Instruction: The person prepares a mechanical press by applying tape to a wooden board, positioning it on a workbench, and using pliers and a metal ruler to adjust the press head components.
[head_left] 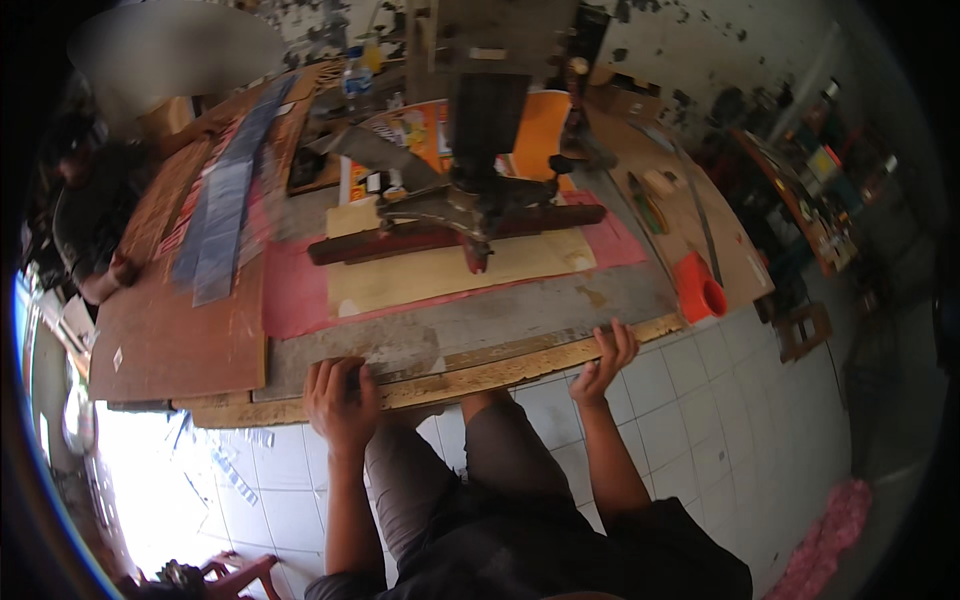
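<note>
My left hand (341, 402) is at the front edge of the worktable, its fingers curled over the worn wooden edge strip (460, 385). Farther right, my right hand (604, 362) rests against the same strip, fingers apart and nothing seen in them. Beyond my hands, a dark press head with a long bar (455, 235) stands over a cream sheet (450, 280). Under that sheet lies a larger pink sheet (295, 295). An orange-red ring-shaped roll (700, 288) sits at the table's right corner, near my right hand.
Blue-grey strips (222, 215) lie on a brown board (180, 340) at the left. Another person's arm (100, 285) is beside them. Pliers (648, 205) lie on the right; a plastic bottle (356, 75) stands at the back. A red chair (240, 575) is on the tiled floor.
</note>
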